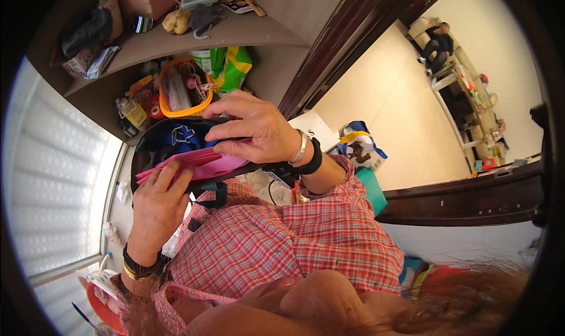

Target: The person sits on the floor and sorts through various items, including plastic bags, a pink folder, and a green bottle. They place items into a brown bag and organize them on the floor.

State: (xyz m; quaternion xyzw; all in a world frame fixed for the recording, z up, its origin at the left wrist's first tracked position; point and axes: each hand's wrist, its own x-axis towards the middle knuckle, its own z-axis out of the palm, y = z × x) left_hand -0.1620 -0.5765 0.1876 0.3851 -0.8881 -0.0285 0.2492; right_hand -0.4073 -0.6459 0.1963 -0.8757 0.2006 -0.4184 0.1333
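A dark open bag (143,153) lies before me, below the shelf, with blue fabric (181,137) and a white cord inside. Folded pink sheets or fabric (198,161) stand along its near side. My left hand (161,199) has its fingers on the near face of the pink bundle, at its left part. My right hand (256,128) reaches over the bag from the right, with the thumb at the pink bundle's top edge and the other fingers spread over the opening. Whether the right fingers pinch the bundle is not plain. A dark strap (216,197) hangs from the bag.
Behind the bag, a shelf (265,31) holds an orange basket (185,113), a green-and-yellow package (236,71) and bottles (132,111). A printed bag (362,148) and teal bag (371,190) stand at right. Beyond the dark doorframe, a person (437,47) sits on a sofa.
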